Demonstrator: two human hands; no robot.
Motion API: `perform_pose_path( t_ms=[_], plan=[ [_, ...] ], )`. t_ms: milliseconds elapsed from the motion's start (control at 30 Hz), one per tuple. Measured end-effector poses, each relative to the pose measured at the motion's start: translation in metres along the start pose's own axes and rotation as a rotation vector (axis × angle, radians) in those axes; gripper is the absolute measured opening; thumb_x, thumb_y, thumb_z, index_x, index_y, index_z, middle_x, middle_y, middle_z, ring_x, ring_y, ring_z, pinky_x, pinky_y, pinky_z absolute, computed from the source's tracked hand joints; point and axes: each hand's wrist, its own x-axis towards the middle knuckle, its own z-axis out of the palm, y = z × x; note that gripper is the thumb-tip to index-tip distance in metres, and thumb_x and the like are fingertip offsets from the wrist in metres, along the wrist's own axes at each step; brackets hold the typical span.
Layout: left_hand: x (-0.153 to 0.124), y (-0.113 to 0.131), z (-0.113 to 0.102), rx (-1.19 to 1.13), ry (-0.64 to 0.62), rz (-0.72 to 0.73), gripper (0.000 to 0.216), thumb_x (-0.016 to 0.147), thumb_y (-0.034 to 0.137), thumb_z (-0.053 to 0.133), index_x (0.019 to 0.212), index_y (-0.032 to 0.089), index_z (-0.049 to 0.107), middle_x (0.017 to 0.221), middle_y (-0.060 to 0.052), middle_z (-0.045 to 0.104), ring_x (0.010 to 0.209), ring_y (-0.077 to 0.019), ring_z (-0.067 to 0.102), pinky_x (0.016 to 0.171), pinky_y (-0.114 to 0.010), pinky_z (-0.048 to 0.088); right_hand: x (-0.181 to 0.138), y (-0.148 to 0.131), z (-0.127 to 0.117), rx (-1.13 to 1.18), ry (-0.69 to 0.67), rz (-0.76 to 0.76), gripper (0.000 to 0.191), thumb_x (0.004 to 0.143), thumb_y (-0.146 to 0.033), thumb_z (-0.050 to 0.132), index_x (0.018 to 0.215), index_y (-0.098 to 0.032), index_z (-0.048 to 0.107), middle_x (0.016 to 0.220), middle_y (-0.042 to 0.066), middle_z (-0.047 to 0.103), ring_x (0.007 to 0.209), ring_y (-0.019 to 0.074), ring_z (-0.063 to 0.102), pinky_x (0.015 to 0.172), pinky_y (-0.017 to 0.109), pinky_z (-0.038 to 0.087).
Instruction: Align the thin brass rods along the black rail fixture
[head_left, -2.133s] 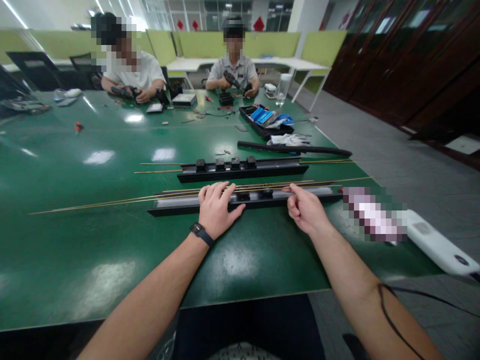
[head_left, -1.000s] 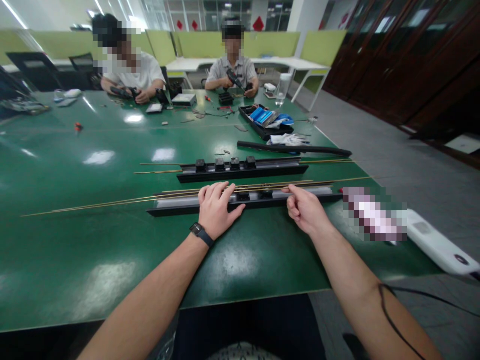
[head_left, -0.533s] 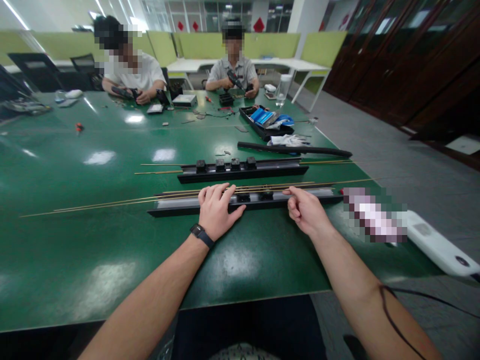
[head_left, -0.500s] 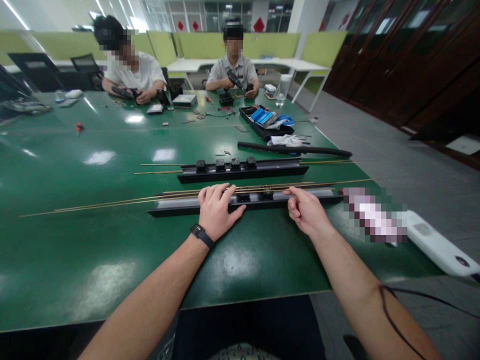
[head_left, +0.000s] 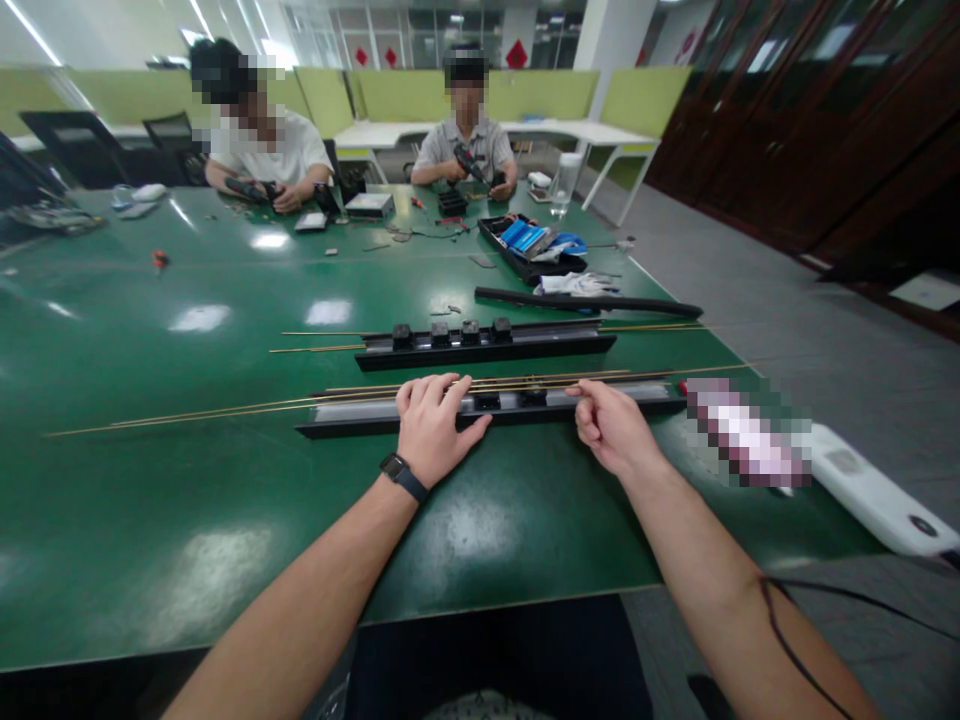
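A long black rail (head_left: 352,417) with a grey inner strip lies across the green table (head_left: 225,500) in front of me. Thin brass rods (head_left: 225,410) run along it and stick out far to the left. My left hand (head_left: 433,428) lies flat on the rail and the rods, fingers stretched out. My right hand (head_left: 611,428) is curled at the rail's right part, its thumb and forefinger pinched at a rod. A second black rail (head_left: 487,345) with several black blocks on it lies just beyond.
A black tube (head_left: 589,300), white gloves (head_left: 574,284) and a black tray (head_left: 525,245) with blue items lie at the back right. A white device (head_left: 870,490) sits at the table's right edge. Two people work with tools at the far side.
The rods have slid a little to the left under my hands. The view has dipped slightly. Both hands stay where they were.
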Motion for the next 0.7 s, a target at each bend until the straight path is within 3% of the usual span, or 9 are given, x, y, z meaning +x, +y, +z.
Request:
perform_pose_path(
  t_ms=[700],
  plan=[
    [0.0005, 0.0, -0.0007, -0.008, -0.032, -0.013, 0.049, 0.089, 0.052, 0.068, 0.129, 0.024, 0.064, 0.129, -0.01, 0.068, 0.119, -0.0299, 0.058, 0.109, -0.049, 0.033, -0.0007, -0.001, 0.0002, -0.015, -0.022, -0.016, 0.026, 0.08, -0.039, 0.072, 0.086, -0.015, 0.067, 0.042, -0.006, 0.049, 0.028, 0.0058, 0.029, 0.029, 0.018, 0.017]
  ],
)
